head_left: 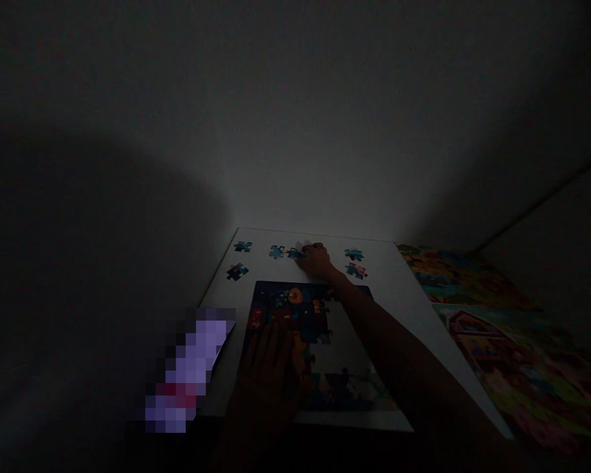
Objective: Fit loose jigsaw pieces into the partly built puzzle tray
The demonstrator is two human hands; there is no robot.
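A white worktop [398,309] sits in dim light, with a colourful printed farm-scene sheet [517,361] beside its right edge and a pixelated purple object [190,368] overlapping its left edge. On it lies a part-built jigsaw puzzle [285,312]. The left hand [268,364] rests spread on the puzzle. The right hand [316,259] reaches across it, curled over a teal loose piece [295,253]; any pinch is too dark to tell. Other loose pieces [354,254] lie along the far edge.

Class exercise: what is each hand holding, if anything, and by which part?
The right hand touches a teal jigsaw piece at its fingertips, but dim light hides any hold. The left hand lies on the puzzle, holding nothing visible.
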